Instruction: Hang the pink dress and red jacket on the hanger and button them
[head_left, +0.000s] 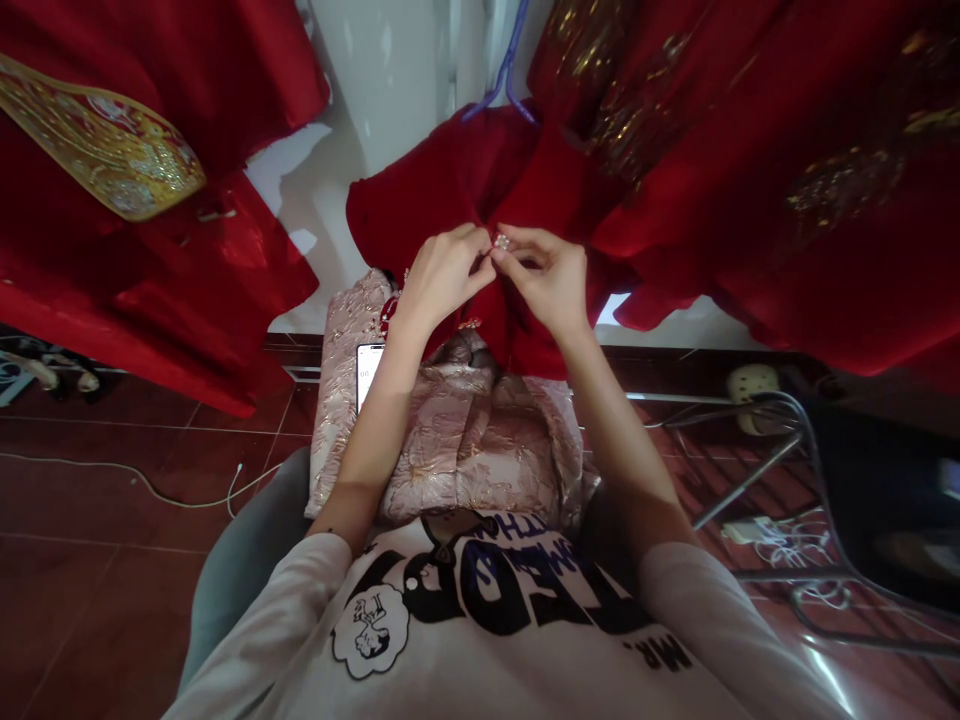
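A dark red garment (420,190) hangs in front of me from a purple hanger (510,70). Against its front, my right hand (551,275) pinches a small white beaded ornament (502,241) between thumb and fingers. My left hand (446,270) is closed right beside the ornament, its fingertips bent together; what they grip is too small to tell. Below both hands, a pink brocade garment (487,440) with shiny thread lies across my lap. Partly behind my left forearm, a lit phone (367,372) rests on the pink cloth. Red beaded trim (388,312) shows near my left wrist.
Red garments with gold embroidery hang at the left (157,160) and right (697,220). A dark chair (877,480) with metal legs stands at right, near tangled white cables (795,545). A thin cord (150,490) crosses the tiled floor at left.
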